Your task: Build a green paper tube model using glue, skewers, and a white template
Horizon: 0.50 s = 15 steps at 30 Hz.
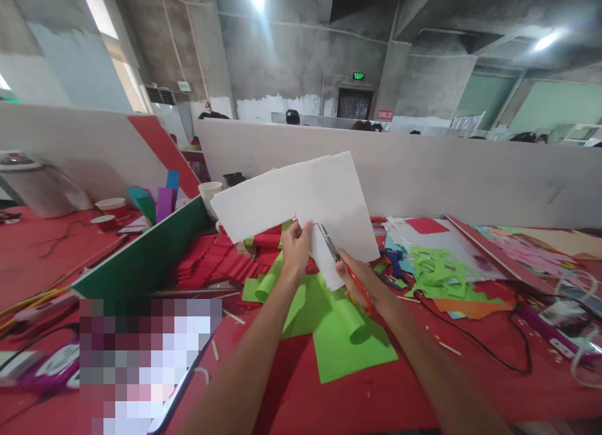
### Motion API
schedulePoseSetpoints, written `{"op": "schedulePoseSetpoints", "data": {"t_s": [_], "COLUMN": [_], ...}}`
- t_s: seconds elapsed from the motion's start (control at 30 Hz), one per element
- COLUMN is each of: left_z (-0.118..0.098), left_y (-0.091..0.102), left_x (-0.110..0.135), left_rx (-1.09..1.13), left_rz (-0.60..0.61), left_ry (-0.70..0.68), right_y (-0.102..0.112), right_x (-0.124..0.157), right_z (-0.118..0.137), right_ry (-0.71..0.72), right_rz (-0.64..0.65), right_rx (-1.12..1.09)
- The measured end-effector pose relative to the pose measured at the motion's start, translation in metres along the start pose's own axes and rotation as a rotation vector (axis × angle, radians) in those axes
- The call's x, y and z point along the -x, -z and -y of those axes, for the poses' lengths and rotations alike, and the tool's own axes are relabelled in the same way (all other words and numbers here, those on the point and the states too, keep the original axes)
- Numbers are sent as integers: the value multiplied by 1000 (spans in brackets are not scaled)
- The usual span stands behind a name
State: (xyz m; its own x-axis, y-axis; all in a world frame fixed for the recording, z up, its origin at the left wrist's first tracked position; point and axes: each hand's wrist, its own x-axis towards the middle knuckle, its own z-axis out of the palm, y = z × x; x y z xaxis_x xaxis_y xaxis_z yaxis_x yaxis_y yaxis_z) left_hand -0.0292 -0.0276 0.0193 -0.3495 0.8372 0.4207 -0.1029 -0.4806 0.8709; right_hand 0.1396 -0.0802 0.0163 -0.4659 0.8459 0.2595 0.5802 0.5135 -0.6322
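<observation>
A large white sheet of paper or thin card (329, 190) is held up above the table. My left hand (296, 244) is closed on its lower edge near the middle. In my right hand (355, 275) is a pair of scissors (362, 291) with orange-red handles. Their blades lie at a cut in the sheet, and a strip of it hangs down between my hands. Beneath both hands lie bright green paper sheets (348, 360), partly curled.
Folded red paper pieces (211, 259) lie left of my hands, beside a green board (141, 259). A blue glue gun (397, 262) and green paper cutouts (437, 269) are at the right. A black cable (484, 344) crosses the red table (446, 385). A pale partition (423, 178) stands behind.
</observation>
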Motion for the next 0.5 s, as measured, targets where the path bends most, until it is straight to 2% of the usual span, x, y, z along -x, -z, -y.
{"op": "schedulePoseSetpoints", "data": {"t_s": [0.17, 0.5], "left_z": [-2, -1], "left_y": [-7, -6], "left_x": [7, 5], "left_rx": [-26, -1], "left_rz": [54, 77], "left_ry": [-33, -31], "right_y": [-2, -5], "right_x": [-2, -7], "right_z": [-5, -2], "right_ry": [22, 19], "right_rz": [-44, -104], "right_rx": [53, 370]}}
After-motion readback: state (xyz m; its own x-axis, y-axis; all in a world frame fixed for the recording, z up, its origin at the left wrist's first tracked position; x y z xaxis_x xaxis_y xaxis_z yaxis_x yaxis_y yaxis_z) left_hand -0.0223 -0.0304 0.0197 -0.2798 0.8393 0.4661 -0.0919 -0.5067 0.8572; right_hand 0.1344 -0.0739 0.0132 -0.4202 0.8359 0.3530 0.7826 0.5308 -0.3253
